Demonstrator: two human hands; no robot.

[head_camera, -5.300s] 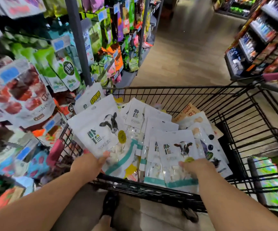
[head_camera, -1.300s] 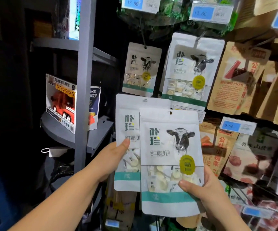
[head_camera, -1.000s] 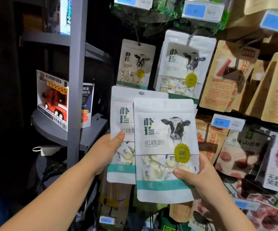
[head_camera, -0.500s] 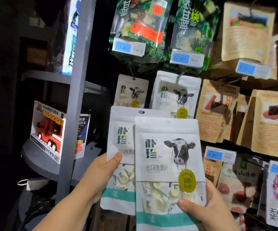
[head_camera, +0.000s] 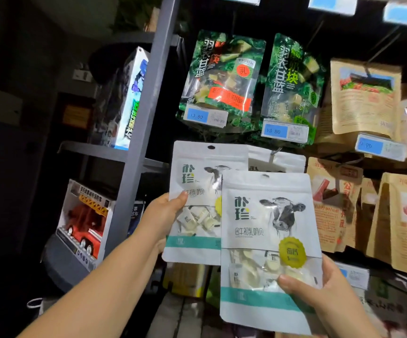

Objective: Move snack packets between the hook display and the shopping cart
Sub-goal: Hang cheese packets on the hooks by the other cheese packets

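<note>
I hold two white snack packets with a cow print and a teal band up in front of the hook display. My left hand (head_camera: 161,217) grips the left packet (head_camera: 195,191) at its left edge, thumb on the front. My right hand (head_camera: 319,295) pinches the right packet (head_camera: 265,240) at its lower right, and this packet overlaps the left one. Behind them a matching white packet (head_camera: 278,159) hangs on a hook, mostly hidden. The shopping cart is out of view.
Green kale snack bags (head_camera: 222,76) with blue price tags hang above. Brown kraft pouches (head_camera: 366,98) fill the hooks to the right. A grey upright post (head_camera: 146,113) stands left of the display, with a boxed red toy truck (head_camera: 85,220) on a shelf beyond it.
Both packets have risen toward the hooks and the view has tilted up. The left packet now covers the hanging packet behind it. Earlier I lifted both packets out of the cart.
</note>
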